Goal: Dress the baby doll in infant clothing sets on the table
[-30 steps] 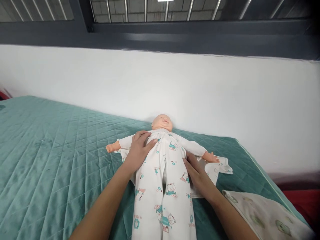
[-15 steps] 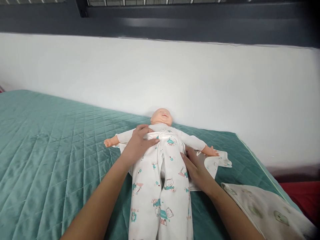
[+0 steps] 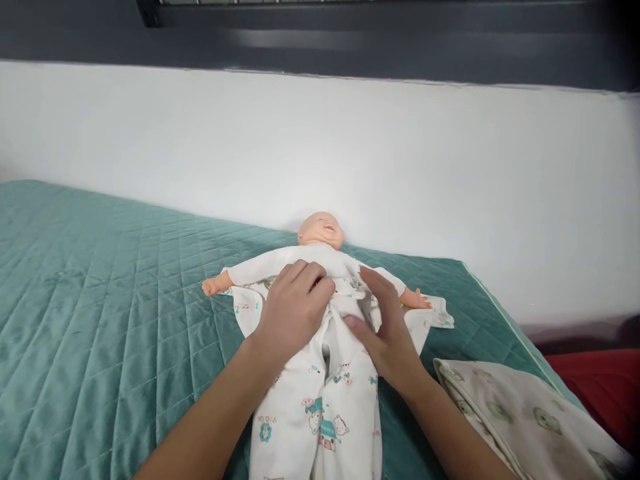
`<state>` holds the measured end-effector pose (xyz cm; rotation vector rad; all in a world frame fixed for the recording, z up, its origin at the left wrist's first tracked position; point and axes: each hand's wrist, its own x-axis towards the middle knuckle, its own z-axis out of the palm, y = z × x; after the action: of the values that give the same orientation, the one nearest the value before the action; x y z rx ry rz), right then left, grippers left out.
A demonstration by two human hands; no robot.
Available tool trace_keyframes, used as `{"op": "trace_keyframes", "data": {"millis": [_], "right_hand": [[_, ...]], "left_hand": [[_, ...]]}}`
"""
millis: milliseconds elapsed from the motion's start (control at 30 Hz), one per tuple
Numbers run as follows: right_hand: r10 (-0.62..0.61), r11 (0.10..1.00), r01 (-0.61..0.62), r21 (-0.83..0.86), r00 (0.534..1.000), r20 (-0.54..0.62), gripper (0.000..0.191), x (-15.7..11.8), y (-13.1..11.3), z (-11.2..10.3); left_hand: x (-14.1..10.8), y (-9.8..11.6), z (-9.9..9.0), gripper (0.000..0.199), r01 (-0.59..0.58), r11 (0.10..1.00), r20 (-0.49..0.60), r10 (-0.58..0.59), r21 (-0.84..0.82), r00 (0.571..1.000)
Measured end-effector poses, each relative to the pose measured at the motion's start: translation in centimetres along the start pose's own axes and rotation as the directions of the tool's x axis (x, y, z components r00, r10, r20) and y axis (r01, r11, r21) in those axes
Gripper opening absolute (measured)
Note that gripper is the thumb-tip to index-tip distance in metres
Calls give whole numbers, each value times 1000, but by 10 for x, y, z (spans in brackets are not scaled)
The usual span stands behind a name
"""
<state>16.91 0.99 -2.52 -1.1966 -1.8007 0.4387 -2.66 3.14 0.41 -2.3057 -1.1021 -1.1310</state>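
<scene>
A baby doll lies on its back with its arms spread out. White trousers printed with small animals and houses cover its legs and reach up to its chest. My left hand is closed, its fingers curled on the trousers' waistband; the fingertips are partly hidden. Opposite it, my right hand rests against the other side of the waist, thumb and index finger apart, the fabric bunched beside them. A matching printed top is spread out under the doll's body and arms.
A green quilted cover lies beneath everything. At the lower right is a folded cloth with green prints, and beyond it something red. A white wall stands behind the doll's head, with a dark frame above.
My left hand has gone from lying spread on the waist to curling onto the waistband. My right hand has moved up from the hip to the waist, and the fabric there is now bunched.
</scene>
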Motion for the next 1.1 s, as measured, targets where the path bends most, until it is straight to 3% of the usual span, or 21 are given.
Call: {"op": "trace_keyframes", "data": {"millis": [167,267,400,567,700,833,900,1000,1100], "right_hand": [[-42,998,48,-47,992,119,60,0,-7,3],[-46,999,48,-26,996,72,50,-1,-7,3],[-34,997,33,-64,999,-12,29,-4,-12,6],[-87,988,88,-127,996,7,14,-6,-20,9],[-104,966,106,-236,994,21,21,-6,-17,9],[-147,934,156,-321,988,53,28,-6,-9,9],[-168,916,188,-354,982,88,27,-6,-5,9],[-216,888,246,-390,969,121,23,-5,1,9],[-257,866,293,-404,956,142,18,-4,5,8]], "left_hand": [[-3,-1,2,25,-124,991,-67,121,-44,990],[-5,1,4,25,-144,988,-101,137,-59,985],[-7,-2,5,24,-124,989,-57,119,-84,991],[-9,-7,5,27,-84,996,19,85,-40,996],[-19,-11,2,33,72,997,124,-74,22,989],[-46,-13,-10,37,240,970,163,-243,38,956],[-64,-8,-21,41,359,932,168,-361,41,917],[-93,7,-39,44,538,843,188,-531,19,826],[-114,25,-51,35,627,775,229,-599,-76,767]]}}
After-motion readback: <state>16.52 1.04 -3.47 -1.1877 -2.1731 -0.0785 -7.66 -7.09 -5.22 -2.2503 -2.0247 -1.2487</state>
